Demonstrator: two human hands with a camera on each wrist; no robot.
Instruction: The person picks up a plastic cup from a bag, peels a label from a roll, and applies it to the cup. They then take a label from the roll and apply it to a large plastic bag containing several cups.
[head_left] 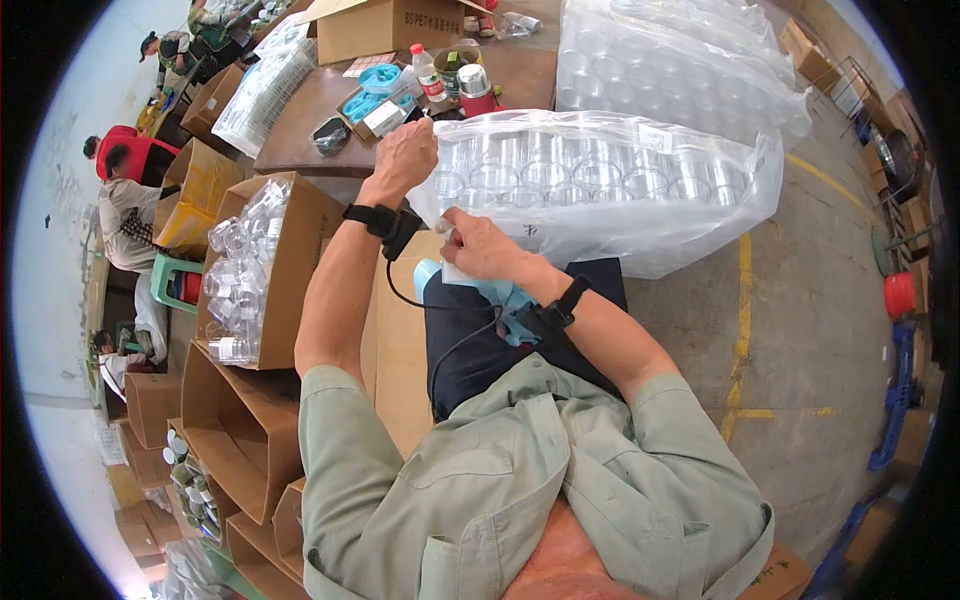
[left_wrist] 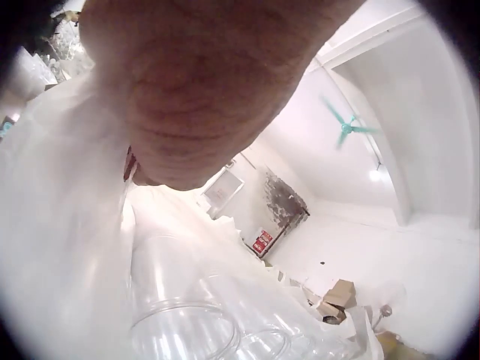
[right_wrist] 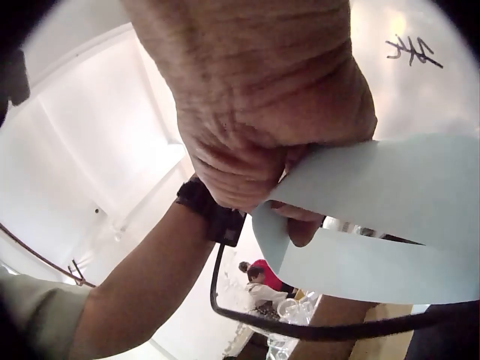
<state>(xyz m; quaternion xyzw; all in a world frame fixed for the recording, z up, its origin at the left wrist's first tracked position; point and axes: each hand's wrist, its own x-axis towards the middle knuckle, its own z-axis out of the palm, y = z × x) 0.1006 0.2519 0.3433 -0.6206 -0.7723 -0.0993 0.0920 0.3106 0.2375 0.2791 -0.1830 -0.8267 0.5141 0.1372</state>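
A clear plastic bag (head_left: 640,215) filled with rows of clear plastic jars (head_left: 600,178) lies across the front of the person's lap. At the bag's left end the left hand (head_left: 405,155) grips the raised edge of the film; in the left wrist view that hand (left_wrist: 202,90) is against the film, its fingertips mostly hidden. Lower down, the right hand (head_left: 480,245) is curled near the bag's lower left corner. The right wrist view shows this hand (right_wrist: 262,112) gripping a pale blue curled sheet (right_wrist: 360,266), with a fingertip showing inside the fold.
More bagged jars (head_left: 670,70) stand behind. A brown table (head_left: 290,150) carries a bottle (head_left: 427,75), a red jar (head_left: 475,90) and small boxes. To the left are a carton of clear containers (head_left: 290,270) and open cartons (head_left: 235,420). Several people sit farther left.
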